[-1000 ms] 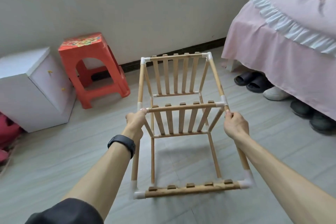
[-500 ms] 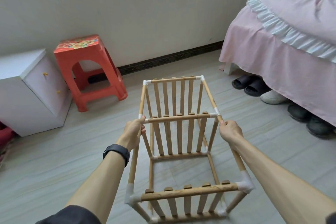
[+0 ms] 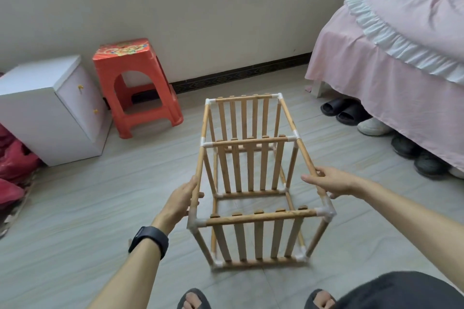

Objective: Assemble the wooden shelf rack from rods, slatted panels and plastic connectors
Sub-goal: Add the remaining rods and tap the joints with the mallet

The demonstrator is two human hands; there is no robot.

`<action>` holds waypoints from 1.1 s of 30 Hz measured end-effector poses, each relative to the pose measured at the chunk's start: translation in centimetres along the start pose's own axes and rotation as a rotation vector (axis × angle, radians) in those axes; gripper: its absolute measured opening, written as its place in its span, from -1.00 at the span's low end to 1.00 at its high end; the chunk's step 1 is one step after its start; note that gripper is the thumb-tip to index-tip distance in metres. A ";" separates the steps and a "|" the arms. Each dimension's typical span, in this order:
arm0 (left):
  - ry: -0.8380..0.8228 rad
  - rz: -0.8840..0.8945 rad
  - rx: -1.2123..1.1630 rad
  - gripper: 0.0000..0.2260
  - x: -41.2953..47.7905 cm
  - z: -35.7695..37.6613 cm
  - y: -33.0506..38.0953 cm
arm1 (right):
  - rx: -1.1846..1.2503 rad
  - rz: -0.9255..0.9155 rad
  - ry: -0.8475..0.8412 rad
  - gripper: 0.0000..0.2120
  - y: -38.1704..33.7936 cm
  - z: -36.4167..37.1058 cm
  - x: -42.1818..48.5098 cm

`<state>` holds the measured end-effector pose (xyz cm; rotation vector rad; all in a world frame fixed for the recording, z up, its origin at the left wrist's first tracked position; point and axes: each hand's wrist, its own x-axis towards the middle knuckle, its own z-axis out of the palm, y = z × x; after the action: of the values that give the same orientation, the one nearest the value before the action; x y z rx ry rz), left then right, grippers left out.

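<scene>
Wooden rack (image 3: pixel 248 141) between both hands (image 3: pixel 182 198) (image 3: pixel 331 183)

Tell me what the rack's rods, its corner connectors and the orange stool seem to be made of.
Pale round rods: likely bamboo or light wood, matte, with visible grain streaks.
White corner connectors: apparently translucent moulded plastic, slightly glossy.
Orange-red stool: moulded plastic, smooth sheen, printed pattern on top.

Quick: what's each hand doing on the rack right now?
Left hand: open, straight fingers against the left top rod of the rack.
Right hand: open, fingers extended, touching the right top rod.
</scene>
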<state>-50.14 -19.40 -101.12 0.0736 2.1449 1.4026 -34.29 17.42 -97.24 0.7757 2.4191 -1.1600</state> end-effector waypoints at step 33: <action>0.463 0.600 0.263 -0.84 0.1 -5.5 18.0 | -0.034 -0.409 0.846 -0.76 -11.0 -9.5 -1.5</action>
<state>-57.46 -15.90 -84.17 0.5875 2.8439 1.5504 -40.49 18.79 -84.09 0.9179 3.4132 -1.0464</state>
